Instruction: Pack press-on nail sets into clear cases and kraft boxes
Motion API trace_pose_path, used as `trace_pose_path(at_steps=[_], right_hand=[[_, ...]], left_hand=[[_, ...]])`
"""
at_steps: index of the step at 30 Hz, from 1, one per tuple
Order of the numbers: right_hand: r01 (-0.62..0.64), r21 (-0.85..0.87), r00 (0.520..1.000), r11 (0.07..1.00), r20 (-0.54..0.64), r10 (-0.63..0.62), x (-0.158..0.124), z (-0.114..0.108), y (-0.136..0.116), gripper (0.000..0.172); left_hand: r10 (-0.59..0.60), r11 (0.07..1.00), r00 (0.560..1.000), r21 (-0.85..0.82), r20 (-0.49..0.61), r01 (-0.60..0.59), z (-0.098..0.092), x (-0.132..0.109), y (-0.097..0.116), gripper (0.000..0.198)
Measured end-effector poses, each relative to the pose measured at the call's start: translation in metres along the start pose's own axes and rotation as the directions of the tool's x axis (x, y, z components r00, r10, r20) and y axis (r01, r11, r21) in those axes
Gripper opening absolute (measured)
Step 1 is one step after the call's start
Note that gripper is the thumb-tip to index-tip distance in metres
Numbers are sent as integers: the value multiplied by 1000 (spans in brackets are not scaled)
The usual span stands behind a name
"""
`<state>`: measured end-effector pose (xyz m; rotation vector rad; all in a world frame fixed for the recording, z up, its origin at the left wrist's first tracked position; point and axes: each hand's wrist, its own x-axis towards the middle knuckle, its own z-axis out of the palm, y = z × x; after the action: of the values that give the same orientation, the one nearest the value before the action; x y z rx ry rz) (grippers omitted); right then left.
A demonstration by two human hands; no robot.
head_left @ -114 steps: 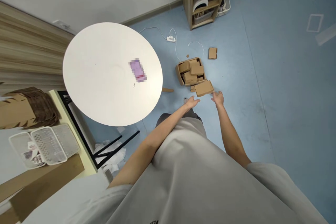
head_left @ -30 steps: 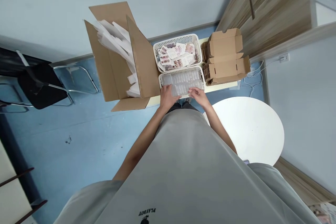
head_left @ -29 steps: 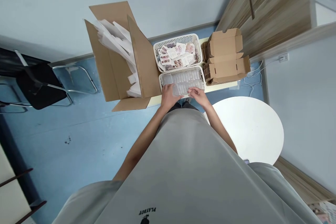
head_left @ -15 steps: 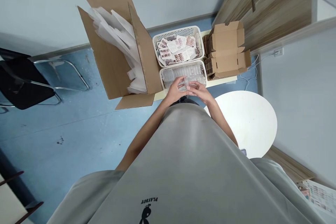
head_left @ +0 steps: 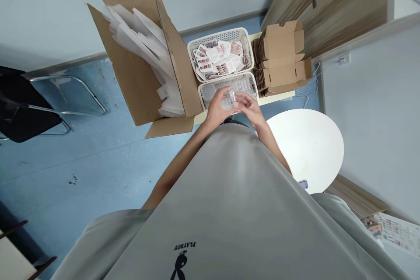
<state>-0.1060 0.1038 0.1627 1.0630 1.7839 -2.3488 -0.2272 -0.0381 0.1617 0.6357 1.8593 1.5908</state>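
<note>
A small clear plastic case (head_left: 230, 97) is gripped between the left hand (head_left: 217, 108) and the right hand (head_left: 252, 109), both hands closed on it. It is held just above the near white basket (head_left: 201, 94). It is seen to be flat and see-through; its contents cannot be told.

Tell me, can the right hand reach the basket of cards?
Probably yes. The card basket sits just past the near basket, open on top with nothing over it. But the right hand holds a clear case with the left hand now.
</note>
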Motion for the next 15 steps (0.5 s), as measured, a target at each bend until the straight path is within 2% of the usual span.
trace_pose_path(at_steps=[6, 8, 12, 15], right_hand=[[154, -100, 987, 983, -35, -159, -5, 9, -21, 79], [180, -97, 983, 979, -30, -183, -7, 14, -25, 81], [200, -111, 980, 974, 1, -201, -14, 24, -31, 80], [164, -190, 986, 968, 26, -162, -20, 32, -36, 79]], left_hand=[[84, 993, 996, -82, 26, -81, -3, -1, 30, 59], [89, 992, 996, -94, 24, -87, -1, -4, 35, 58], [67, 991, 996, -112, -51, -72, 4, -10, 36, 57], [167, 982, 983, -73, -78, -173, 6, -14, 34, 65]])
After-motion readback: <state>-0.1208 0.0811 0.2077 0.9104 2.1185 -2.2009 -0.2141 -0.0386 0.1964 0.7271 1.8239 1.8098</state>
